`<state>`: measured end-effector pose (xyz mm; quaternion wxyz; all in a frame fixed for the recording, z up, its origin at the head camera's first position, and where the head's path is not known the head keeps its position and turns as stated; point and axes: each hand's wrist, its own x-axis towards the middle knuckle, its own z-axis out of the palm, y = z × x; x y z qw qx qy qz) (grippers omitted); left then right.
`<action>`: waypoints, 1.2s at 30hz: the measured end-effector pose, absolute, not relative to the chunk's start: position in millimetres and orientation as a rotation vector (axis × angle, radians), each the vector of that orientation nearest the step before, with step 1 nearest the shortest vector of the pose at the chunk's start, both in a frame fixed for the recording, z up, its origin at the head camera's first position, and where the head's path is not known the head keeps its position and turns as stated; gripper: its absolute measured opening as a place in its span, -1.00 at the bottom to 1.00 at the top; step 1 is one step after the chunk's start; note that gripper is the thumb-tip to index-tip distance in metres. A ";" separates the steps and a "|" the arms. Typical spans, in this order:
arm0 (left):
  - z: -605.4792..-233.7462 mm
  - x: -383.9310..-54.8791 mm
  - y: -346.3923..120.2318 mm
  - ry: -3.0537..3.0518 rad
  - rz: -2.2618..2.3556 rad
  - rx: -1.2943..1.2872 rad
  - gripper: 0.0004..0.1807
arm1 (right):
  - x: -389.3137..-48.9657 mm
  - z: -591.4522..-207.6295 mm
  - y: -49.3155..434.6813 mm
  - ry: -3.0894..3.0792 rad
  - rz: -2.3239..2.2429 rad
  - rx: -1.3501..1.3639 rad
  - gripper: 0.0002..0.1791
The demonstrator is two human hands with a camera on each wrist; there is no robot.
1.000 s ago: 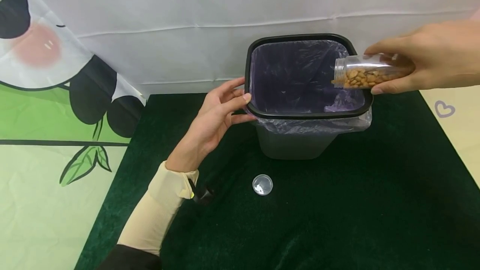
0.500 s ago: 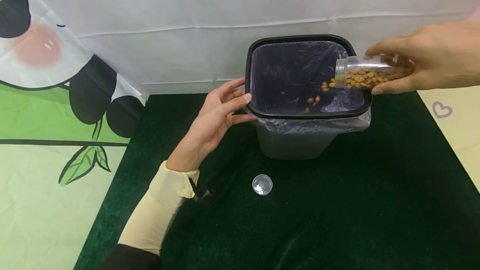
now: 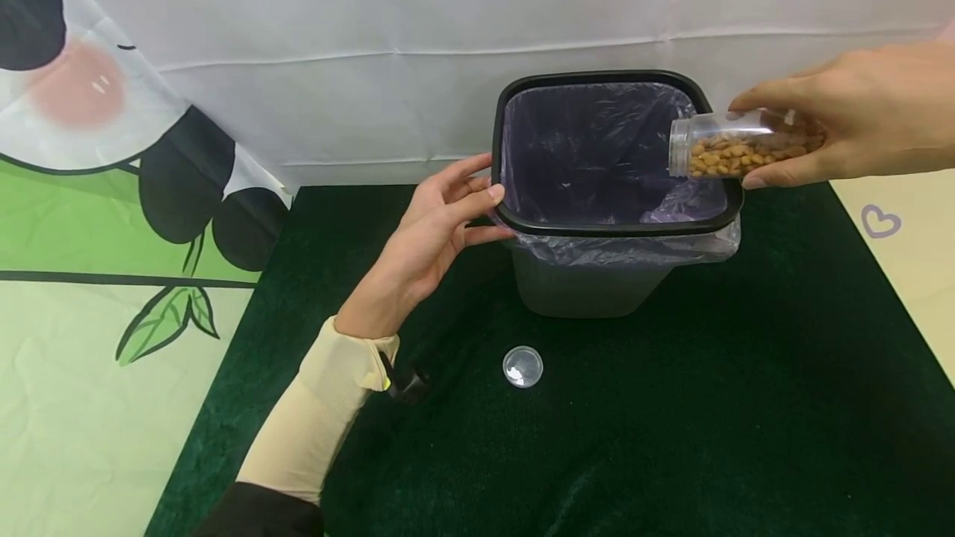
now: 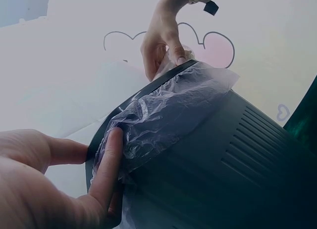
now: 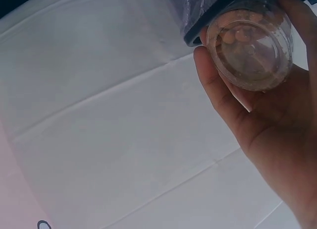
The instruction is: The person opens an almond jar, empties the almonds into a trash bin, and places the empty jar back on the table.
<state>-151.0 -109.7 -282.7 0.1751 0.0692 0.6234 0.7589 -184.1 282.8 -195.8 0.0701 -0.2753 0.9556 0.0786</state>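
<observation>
My left hand (image 3: 433, 234) grips the left side of the trash can (image 3: 589, 292), its thumb on the black rim (image 3: 619, 230). In the left wrist view its fingers lie against the folded-over bag (image 4: 158, 112). A clear jar (image 3: 719, 123), lying nearly level, is held in my right hand (image 3: 858, 118) with its uncapped mouth over the right part of the can. Small brown snack pieces (image 3: 724, 157) fill the lower side of the jar. The right wrist view shows the jar's round base (image 5: 252, 55) between thumb and fingers. The can's bottom is too dark to make out.
A round clear lid (image 3: 522, 367) lies on the dark green cloth (image 3: 671, 437) in front of the can. Directly behind the can rises a white backdrop (image 3: 336, 89). Printed cartoon panels (image 3: 75, 214) flank the cloth.
Half a second ago several snack pieces were falling from the jar's mouth into the can; now none are in the air. Both hands have stayed nearly in place.
</observation>
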 end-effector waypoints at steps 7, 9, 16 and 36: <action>-283.4 -152.6 -108.1 1.770 2.146 0.204 -0.32 | -185.4 -194.1 282.6 2.858 0.267 -0.830 -0.04; -283.8 -153.0 -107.7 1.766 2.148 0.209 -0.32 | -186.1 -193.3 282.4 2.853 0.280 -0.836 -0.04; -285.3 -154.0 -106.3 1.758 2.151 0.220 -0.32 | -188.1 -191.1 281.1 2.838 0.324 -0.874 -0.06; -285.6 -155.9 -106.5 1.755 2.161 0.212 -0.32 | -187.7 -187.6 277.6 2.836 0.395 -0.862 -0.07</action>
